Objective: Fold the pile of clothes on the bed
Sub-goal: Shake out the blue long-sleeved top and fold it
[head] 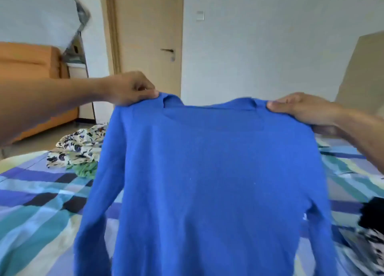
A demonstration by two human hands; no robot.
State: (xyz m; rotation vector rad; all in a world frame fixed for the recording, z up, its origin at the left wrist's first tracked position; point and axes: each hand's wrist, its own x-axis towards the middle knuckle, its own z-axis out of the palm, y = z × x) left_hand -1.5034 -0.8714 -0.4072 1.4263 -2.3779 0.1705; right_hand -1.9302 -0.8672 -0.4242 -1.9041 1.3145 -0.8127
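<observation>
A bright blue long-sleeved top (212, 182) hangs spread out in the air, filling the middle of the view and running off the bottom edge at six o'clock. Its collar sits at the top, at about twelve o'clock of the garment, and both sleeves dangle down along its sides, the left one falling toward seven o'clock.

The left hand (129, 88) is closed on the shoulder at ten o'clock, thumb and curled fingers pinching the cloth just beside the collar. The right hand (301, 107) grips the other shoulder at two o'clock, thumb on top and fingers tucked behind the fabric.

Below and behind the top lies the bed (35, 203), covered in a sheet of blue, teal, purple and pale yellow checks. At nine o'clock on it rests a rumpled white garment with a dark floral print (76, 145), touching a green cloth (86, 169) just under it. At four o'clock, near the frame's edge, sits a black item (372, 213) with a black-and-white patterned piece (365, 248) below it, both blurred.

Farther back, a pale wooden door (149, 37) stands at twelve o'clock, and an orange sofa (27, 68) at ten o'clock.
</observation>
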